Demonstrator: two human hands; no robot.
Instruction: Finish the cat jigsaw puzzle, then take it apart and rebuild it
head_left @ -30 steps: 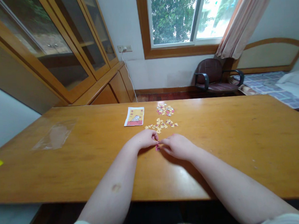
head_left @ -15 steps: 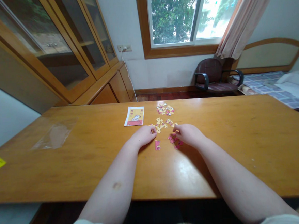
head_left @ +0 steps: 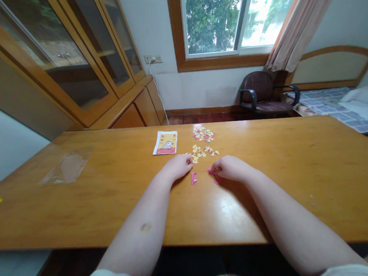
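Both forearms are being extended forward over the wooden table point(head_left: 119, 209) from its near edge, converging toward the middle. Between and slightly nearer than the two hands, a small joined pink puzzle section point(head_left: 194, 178) is being supported flat on the tabletop. The left hand point(head_left: 180, 165) is being held low, palm side turned inward, its fingers curled into a narrow shape; whether a piece is being gripped cannot be told. The right hand point(head_left: 229, 167) is being angled inward, fingers bent down and drawn close together over the loose pink pieces point(head_left: 217, 180), which are partly being hidden by it; whether one is being pinched cannot be told. Just beyond the hands, between them, loose yellow pieces point(head_left: 199, 153) are being spread on the wood. Beyond the left hand, a picture card point(head_left: 165, 143) is being displayed flat; farther beyond the yellow group, a mixed pile of pieces point(head_left: 203, 135) is being kept separate.
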